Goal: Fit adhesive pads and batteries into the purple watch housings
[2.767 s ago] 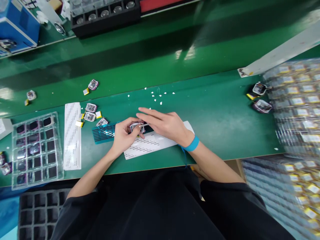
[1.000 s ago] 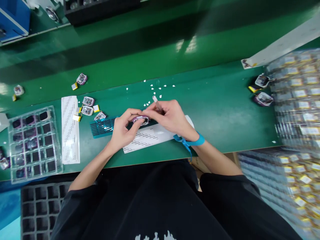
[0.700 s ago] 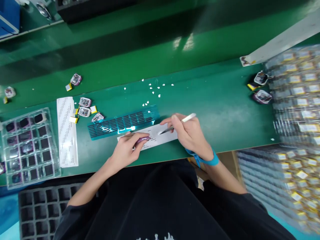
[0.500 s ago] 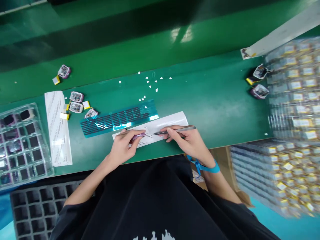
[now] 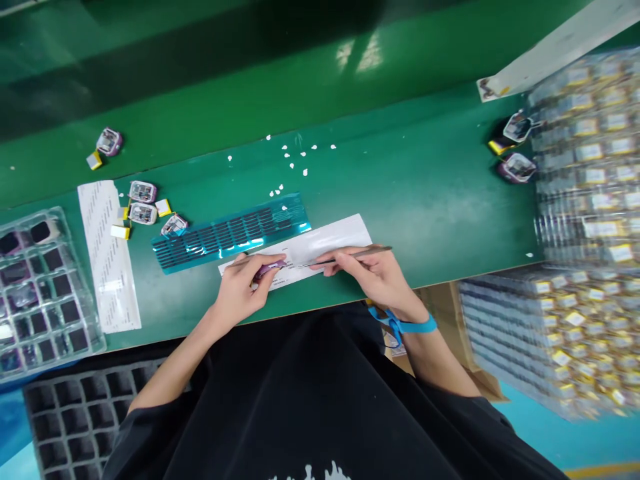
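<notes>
Bright glare marks the green panel (image 5: 250, 100) and blue film (image 5: 228, 235); stacked trays (image 5: 595, 157) at right look smeared.

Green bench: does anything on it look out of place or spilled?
Yes: small white bits lie scattered mostly beyond the teal sheet, in no order, like dropped scraps; whether spilled or placed, I can't tell.

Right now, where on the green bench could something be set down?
The broadest bare bench patch lies between the right hand and the stacked trays. A smaller one sits between the leftmost white strip and the left hand, nearer than the teal sheet. Crowded: units by that strip, white flecks beyond the sheet.
</notes>
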{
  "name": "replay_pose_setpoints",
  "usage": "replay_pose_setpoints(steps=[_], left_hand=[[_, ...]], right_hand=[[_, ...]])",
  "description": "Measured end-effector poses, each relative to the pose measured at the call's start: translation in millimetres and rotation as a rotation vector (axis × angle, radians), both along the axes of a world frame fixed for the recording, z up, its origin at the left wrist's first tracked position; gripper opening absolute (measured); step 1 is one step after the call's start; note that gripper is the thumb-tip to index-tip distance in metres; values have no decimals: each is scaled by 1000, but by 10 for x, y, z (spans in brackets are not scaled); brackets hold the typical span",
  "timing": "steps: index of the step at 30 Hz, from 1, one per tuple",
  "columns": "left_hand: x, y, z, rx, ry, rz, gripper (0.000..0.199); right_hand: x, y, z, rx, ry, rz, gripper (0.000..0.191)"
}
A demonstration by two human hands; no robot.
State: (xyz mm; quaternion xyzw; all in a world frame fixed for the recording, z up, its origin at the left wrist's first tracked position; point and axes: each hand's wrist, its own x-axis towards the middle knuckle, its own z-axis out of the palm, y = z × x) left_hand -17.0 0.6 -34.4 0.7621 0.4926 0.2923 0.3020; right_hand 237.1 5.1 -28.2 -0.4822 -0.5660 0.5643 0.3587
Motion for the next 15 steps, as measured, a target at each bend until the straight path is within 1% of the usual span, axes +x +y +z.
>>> replay_pose_setpoints(steps=[3, 6, 7, 9, 11, 12, 13, 15], left_hand=[[0, -1, 29, -53, -51, 35, 16], [4, 10, 115, -158, -155, 104, 17], [10, 16, 154, -210, -205, 106, 18], [34, 28, 237, -347, -333, 56, 20], [74, 33, 311, -496, -474, -5, 24], [97, 31, 340, -555, -533, -16, 26], [120, 25, 362, -597, -580, -12, 27], [159, 3, 385, -631, -645, 21, 28]], right_hand=[[-38, -5, 23, -20, 88, -130, 44], [-153, -6, 75, 16, 138, -232, 40], [-204, -4, 98, 31, 152, -254, 37], [-309, -3, 147, 54, 175, -283, 34], [-399, -11, 194, 74, 197, -280, 32], [-433, -20, 216, 86, 201, -276, 31], [-458, -33, 234, 99, 198, -272, 30], [-481, -65, 261, 132, 168, -279, 31]])
